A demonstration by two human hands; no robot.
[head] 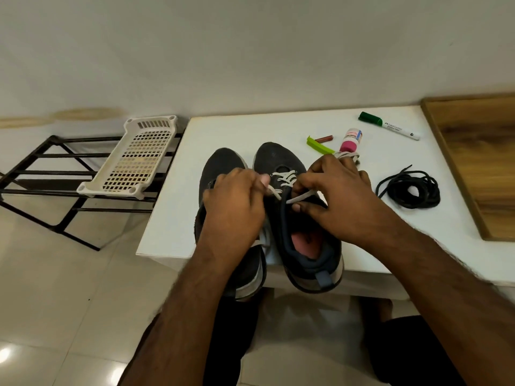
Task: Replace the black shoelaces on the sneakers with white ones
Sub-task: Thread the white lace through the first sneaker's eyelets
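Observation:
Two dark grey sneakers stand side by side on the white table (pixel 172 215), toes pointing away from me. The right sneaker (pixel 281 160) carries a white lace (pixel 287 178) crossed through its front eyelets. My left hand (pixel 235 207) pinches one end of that lace, covering much of the left sneaker (pixel 223 162). My right hand (pixel 342 199) pinches the other end over the shoe's tongue. More white lace (pixel 348 155) shows just beyond my right hand's knuckles. A bundle of black laces (pixel 409 189) lies loose on the table to the right.
Behind the shoes lie a green clip (pixel 319 146), a small battery (pixel 324 139), a pink-capped bottle (pixel 351 140) and a green marker (pixel 388 125). A wooden tray (pixel 479 162) sits at the right. Left of the table, a white plastic basket (pixel 136 157) rests on a black metal rack (pixel 44 174).

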